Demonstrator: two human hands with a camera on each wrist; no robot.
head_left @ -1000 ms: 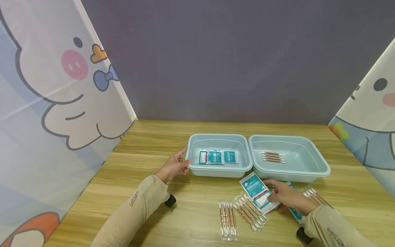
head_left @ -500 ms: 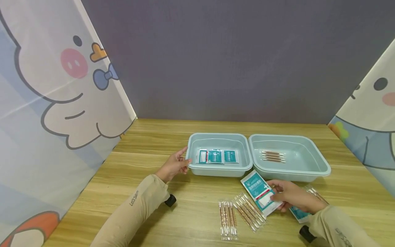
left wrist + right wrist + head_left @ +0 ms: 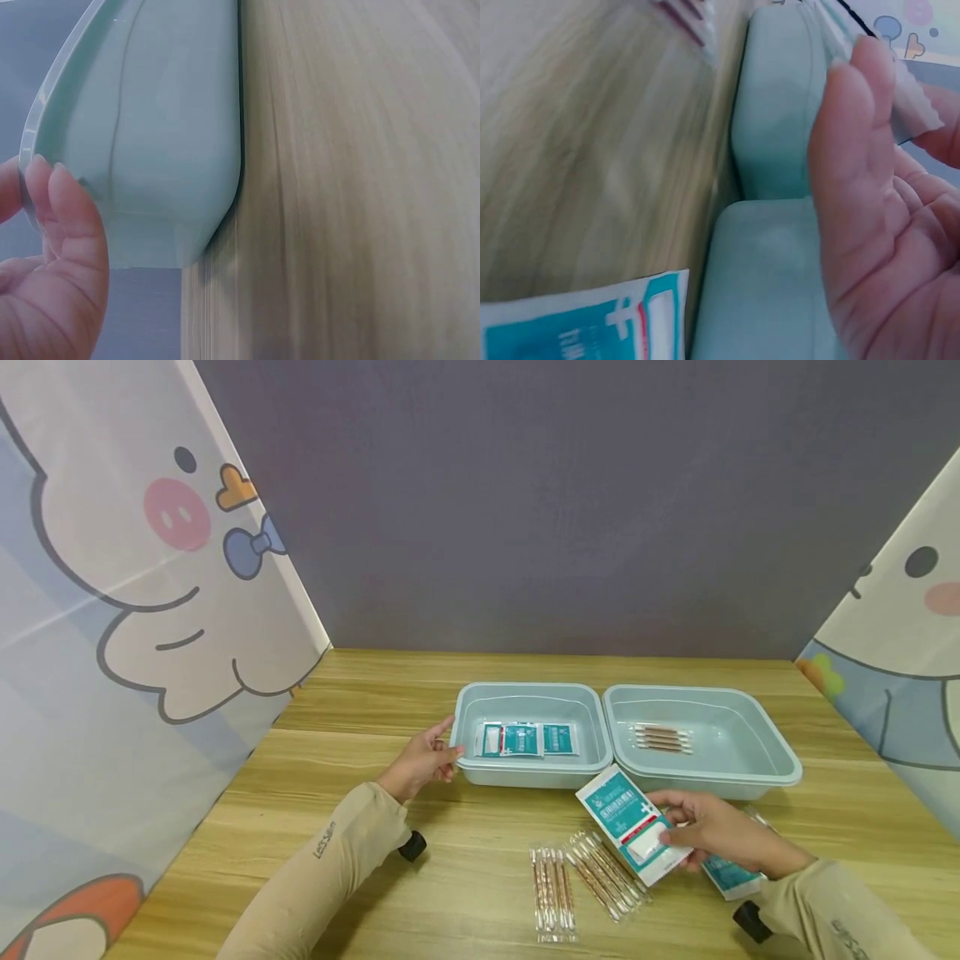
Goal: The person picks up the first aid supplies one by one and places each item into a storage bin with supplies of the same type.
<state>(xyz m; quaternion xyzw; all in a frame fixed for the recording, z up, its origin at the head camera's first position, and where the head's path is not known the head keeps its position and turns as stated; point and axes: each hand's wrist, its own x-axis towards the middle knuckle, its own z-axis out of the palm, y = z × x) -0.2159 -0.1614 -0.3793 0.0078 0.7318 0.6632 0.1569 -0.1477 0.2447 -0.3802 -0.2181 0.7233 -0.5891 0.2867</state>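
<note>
Two pale green trays stand side by side in the head view. The left tray holds teal-and-white packets; the right tray holds one pack of cotton swabs. My left hand rests its straight fingers against the left tray's left rim. My right hand pinches a teal-and-white packet, tilted just in front of the trays. The right wrist view shows that hand's palm and the packet's edge.
Two clear packs of cotton swabs lie on the wooden table near the front. Another teal packet lies under my right wrist. Cartoon-printed screens stand on both sides, and a grey wall is behind.
My right hand has raised the teal packet and carried it slightly left, toward the trays. The left hand has stayed at the left tray's rim.
</note>
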